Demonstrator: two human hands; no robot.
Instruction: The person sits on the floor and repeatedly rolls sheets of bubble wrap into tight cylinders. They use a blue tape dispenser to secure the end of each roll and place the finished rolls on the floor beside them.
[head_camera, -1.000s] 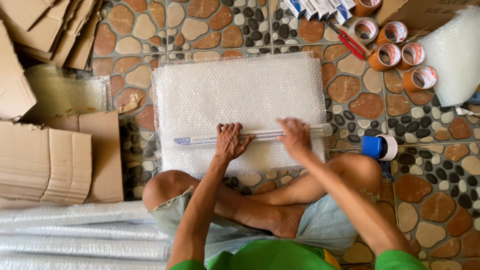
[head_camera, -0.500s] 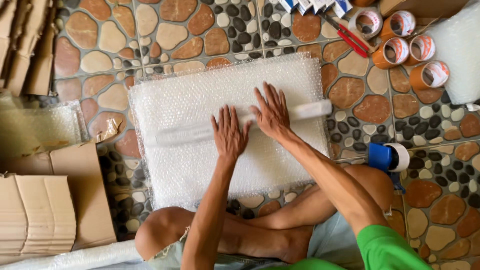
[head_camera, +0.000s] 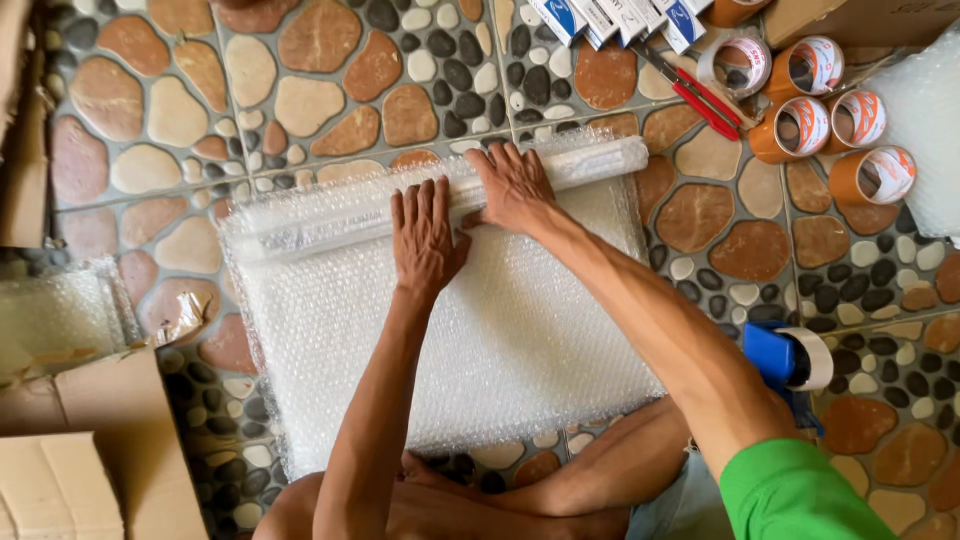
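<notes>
A sheet of clear bubble wrap (head_camera: 500, 340) lies flat on the pebble-patterned floor. Along its far edge sits a long thin item rolled inside the wrap, the bubble-wrap roll (head_camera: 590, 162). My left hand (head_camera: 428, 232) presses flat on the roll near its middle, fingers spread. My right hand (head_camera: 512, 185) lies palm down on the roll just to the right of the left hand. Both hands rest on top of the roll rather than gripping around it. My bare legs are crossed at the near edge of the sheet.
A blue tape dispenser (head_camera: 792, 360) stands right of my right arm. Several brown tape rolls (head_camera: 835, 125), red-handled scissors (head_camera: 700, 95) and small white-blue boxes (head_camera: 620, 18) lie at the top right. Flattened cardboard (head_camera: 90, 470) lies at the lower left.
Both hands have pushed the roll away from me, from the near part of the sheet to its far edge. The camera has moved closer.
</notes>
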